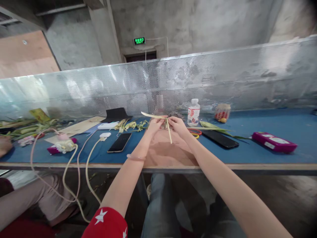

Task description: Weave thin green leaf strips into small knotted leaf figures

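My left hand (pixel 156 124) and my right hand (pixel 177 125) meet above the middle of the table, fingers closed in a pinch on narrow pale-green leaf strips. One leaf strip (pixel 151 115) sticks out to the left over my left hand. Another strip end (pixel 169 133) hangs down between the hands, where the strips cross. My fingers partly hide the crossing. Beneath them lies a brown board (pixel 170 153) at the table edge. Just behind my right hand is a dark tangled bundle (pixel 176 115), too blurred to name.
On the blue table (pixel 260 124) lie a phone (pixel 120 143), a second phone (pixel 220 138), a purple box (pixel 274 142) and green leaves (pixel 214 126). A bottle (pixel 193 113) and a jar (pixel 222 113) stand behind. Cables (pixel 86 165) droop off the left edge near another person's hand (pixel 5 145).
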Demonstrator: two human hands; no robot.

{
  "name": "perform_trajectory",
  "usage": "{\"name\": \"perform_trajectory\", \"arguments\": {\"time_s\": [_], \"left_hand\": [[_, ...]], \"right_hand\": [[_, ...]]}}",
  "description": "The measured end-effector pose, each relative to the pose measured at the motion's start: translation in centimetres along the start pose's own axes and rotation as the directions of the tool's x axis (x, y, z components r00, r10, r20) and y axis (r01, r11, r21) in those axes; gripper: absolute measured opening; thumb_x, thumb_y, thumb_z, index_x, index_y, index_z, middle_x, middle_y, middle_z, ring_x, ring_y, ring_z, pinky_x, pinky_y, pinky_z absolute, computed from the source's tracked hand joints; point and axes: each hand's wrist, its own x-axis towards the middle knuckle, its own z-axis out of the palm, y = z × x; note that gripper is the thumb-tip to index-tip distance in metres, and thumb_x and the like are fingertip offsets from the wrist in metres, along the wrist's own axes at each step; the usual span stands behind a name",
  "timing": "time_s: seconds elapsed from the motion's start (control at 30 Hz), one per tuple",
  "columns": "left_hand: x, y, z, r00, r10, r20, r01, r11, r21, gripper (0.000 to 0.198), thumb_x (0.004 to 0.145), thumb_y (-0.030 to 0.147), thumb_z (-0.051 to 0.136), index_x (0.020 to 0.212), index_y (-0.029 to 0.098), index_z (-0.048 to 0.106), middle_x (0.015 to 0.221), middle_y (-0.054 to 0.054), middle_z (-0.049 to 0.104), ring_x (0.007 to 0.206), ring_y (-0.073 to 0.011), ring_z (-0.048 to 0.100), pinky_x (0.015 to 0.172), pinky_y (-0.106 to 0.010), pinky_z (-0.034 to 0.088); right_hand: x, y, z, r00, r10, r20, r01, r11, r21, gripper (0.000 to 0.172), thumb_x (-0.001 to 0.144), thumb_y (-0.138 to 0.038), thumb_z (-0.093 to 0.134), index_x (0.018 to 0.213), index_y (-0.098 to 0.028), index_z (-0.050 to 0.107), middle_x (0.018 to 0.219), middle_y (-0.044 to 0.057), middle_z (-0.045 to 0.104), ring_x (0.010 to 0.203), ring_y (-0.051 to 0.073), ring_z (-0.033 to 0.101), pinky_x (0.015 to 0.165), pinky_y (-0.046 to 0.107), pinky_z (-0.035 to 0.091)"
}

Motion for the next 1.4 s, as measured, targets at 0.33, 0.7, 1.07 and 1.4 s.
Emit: {"name": "perform_trajectory", "arguments": {"time_s": [0.33,0.7,1.07,1.4], "left_hand": [[0.8,-0.8,-0.3,0.978,0.165,-0.125,-0.128,0.957,0.259,0.006,0.071,0.023,0.066,0.073,0.017,0.068,0.079,-0.004,0.062,0.076,-0.0169,0.054,0.072,-0.027,0.041],[0.5,-0.8,-0.7,0.942,0.328,-0.067,-0.255,0.831,0.495,0.008,0.074,0.012,0.061,0.072,0.018,0.066,0.082,-0.006,0.057,0.083,-0.0196,0.052,0.081,-0.030,0.040],[0.3,-0.7,-0.6,0.956,0.279,-0.089,-0.210,0.864,0.457,0.007,0.080,0.018,0.056,0.083,0.018,0.063,0.090,-0.005,0.062,0.086,-0.0174,0.056,0.081,-0.029,0.044],[0.1,-0.4,0.2,0.999,0.039,-0.025,-0.035,0.991,0.129,0.030,0.085,0.040,0.051,0.092,0.013,0.061,0.079,-0.007,0.068,0.063,-0.0150,0.064,0.056,-0.026,0.050]], "right_hand": [[0.4,0.5,-0.3,0.996,0.088,-0.012,-0.088,0.996,0.033,0.046,0.073,-0.061,0.050,0.064,-0.016,0.054,0.061,0.001,0.053,0.056,0.011,0.045,0.053,0.024,0.037],[0.4,0.2,-0.9,0.996,0.065,0.059,-0.060,0.996,-0.070,0.028,0.065,-0.041,0.063,0.066,-0.014,0.057,0.063,-0.002,0.053,0.060,0.011,0.044,0.059,0.024,0.036],[0.4,1.2,-0.5,0.999,-0.030,0.033,0.036,0.982,-0.186,0.018,0.079,-0.033,0.047,0.071,-0.017,0.049,0.060,0.000,0.052,0.056,0.013,0.047,0.056,0.026,0.040],[0.4,0.6,-0.5,0.946,-0.320,-0.050,0.274,0.874,-0.400,0.010,0.075,-0.017,0.046,0.066,-0.020,0.043,0.095,0.011,0.055,0.087,0.020,0.049,0.082,0.034,0.039]]}}
